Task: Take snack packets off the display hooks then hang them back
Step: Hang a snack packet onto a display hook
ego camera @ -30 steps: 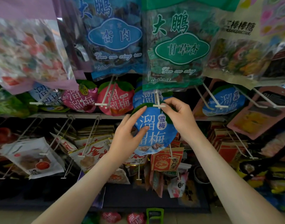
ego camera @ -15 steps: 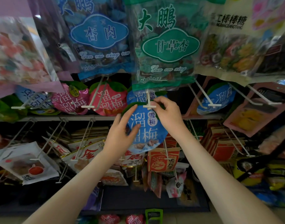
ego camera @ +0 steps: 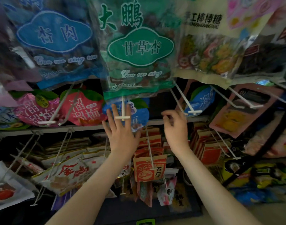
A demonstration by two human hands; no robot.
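Observation:
A round blue snack packet hangs far back on a white display hook, partly hidden by my left hand and by the big green bag above. Spread flat with its fingers apart, my left hand is in front of the packet, two fingers either side of the hook's T-shaped tip. It holds nothing. To the right of the packet and clear of it, my right hand has loosely curled fingers and is empty. The frame is motion-blurred.
Red and pink round packets hang on hooks to the left, another blue one to the right. Large green and blue bags hang overhead. Orange packets on hooks fill the row below the shelf rail.
Both hands have let go of the blue packet, which now hangs further back on the hook. My right hand has pulled away to the right and my left hand has opened flat.

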